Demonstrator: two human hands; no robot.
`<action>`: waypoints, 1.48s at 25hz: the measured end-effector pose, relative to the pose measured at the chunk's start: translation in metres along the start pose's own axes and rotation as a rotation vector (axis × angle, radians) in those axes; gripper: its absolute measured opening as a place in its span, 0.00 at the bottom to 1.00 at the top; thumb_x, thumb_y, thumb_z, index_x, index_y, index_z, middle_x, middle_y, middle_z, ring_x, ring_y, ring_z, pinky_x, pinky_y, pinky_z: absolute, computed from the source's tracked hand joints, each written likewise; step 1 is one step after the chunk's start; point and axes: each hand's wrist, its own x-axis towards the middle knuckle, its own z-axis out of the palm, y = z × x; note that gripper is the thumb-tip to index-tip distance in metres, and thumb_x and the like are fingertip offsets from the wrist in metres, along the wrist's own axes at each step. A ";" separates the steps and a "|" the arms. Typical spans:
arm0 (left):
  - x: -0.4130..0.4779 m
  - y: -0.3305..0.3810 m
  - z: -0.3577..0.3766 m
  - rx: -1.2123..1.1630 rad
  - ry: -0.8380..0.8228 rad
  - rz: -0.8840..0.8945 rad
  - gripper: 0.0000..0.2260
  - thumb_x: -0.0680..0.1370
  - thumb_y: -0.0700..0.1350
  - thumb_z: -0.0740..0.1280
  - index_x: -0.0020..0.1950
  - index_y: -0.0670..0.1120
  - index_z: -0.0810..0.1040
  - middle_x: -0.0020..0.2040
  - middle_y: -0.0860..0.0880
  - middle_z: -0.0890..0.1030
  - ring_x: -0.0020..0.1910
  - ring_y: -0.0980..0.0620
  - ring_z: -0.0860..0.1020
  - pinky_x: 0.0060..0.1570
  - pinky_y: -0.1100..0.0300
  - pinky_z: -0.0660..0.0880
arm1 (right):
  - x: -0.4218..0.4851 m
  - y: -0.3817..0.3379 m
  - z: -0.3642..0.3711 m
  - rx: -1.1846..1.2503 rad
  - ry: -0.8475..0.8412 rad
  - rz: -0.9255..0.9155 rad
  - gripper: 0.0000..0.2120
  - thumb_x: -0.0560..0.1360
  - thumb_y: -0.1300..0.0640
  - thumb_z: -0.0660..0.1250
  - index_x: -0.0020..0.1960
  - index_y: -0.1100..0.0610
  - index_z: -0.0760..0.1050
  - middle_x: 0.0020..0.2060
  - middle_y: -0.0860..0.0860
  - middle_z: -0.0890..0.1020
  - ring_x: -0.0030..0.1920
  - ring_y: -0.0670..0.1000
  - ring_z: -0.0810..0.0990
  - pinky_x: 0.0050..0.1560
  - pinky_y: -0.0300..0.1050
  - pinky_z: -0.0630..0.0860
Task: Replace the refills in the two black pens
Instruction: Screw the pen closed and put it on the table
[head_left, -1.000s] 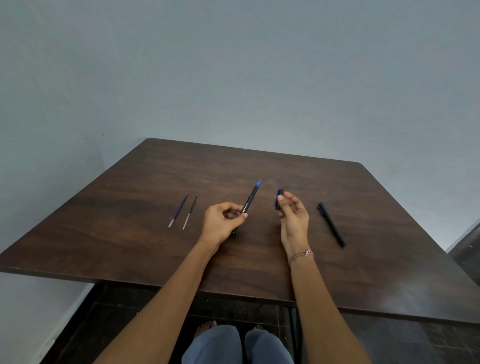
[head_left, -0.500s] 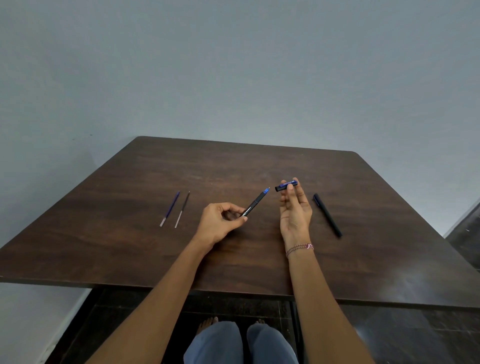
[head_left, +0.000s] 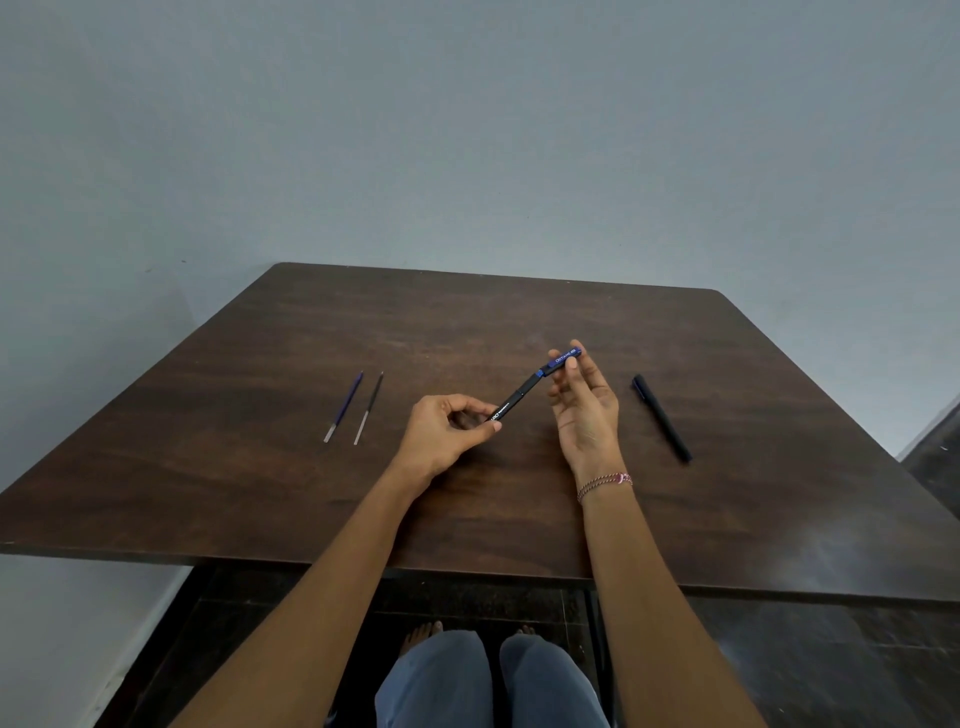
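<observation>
My left hand (head_left: 441, 434) pinches the lower end of a black pen (head_left: 517, 399) that points up and to the right above the table. My right hand (head_left: 584, 410) holds the pen's blue-clipped cap (head_left: 563, 358) between its fingertips, and the cap meets the pen's blue end. A second black pen (head_left: 662, 418), capped, lies on the table to the right of my right hand. Two loose refills lie side by side at the left: a blue refill (head_left: 344, 406) and a black refill (head_left: 369, 408).
The dark wooden table (head_left: 467, 322) stands against a plain grey wall. My knees and bare feet show below its near edge, over a dark floor (head_left: 831, 670).
My right hand has turned the cap from upright to level and brought it to the pen's blue end. My left hand has tilted the pen further to the right.
</observation>
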 end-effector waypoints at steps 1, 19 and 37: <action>0.000 0.000 0.000 -0.005 0.002 0.002 0.08 0.69 0.38 0.75 0.44 0.50 0.83 0.32 0.54 0.79 0.32 0.60 0.73 0.33 0.72 0.70 | 0.000 0.000 0.000 0.002 0.001 -0.007 0.11 0.77 0.63 0.63 0.58 0.56 0.77 0.43 0.49 0.85 0.42 0.43 0.80 0.42 0.35 0.75; 0.002 -0.004 0.001 0.007 0.083 0.043 0.08 0.70 0.37 0.74 0.47 0.46 0.83 0.36 0.51 0.80 0.32 0.61 0.74 0.35 0.71 0.72 | -0.011 0.012 0.010 -0.701 -0.244 -0.065 0.33 0.68 0.62 0.76 0.67 0.50 0.63 0.38 0.56 0.83 0.36 0.48 0.82 0.37 0.38 0.77; -0.004 0.004 -0.007 -0.174 -0.140 -0.011 0.14 0.67 0.36 0.76 0.50 0.48 0.83 0.45 0.47 0.86 0.46 0.52 0.84 0.50 0.67 0.77 | 0.002 0.010 0.000 -0.523 0.085 -0.095 0.25 0.73 0.62 0.71 0.68 0.52 0.68 0.36 0.53 0.82 0.31 0.44 0.80 0.39 0.38 0.78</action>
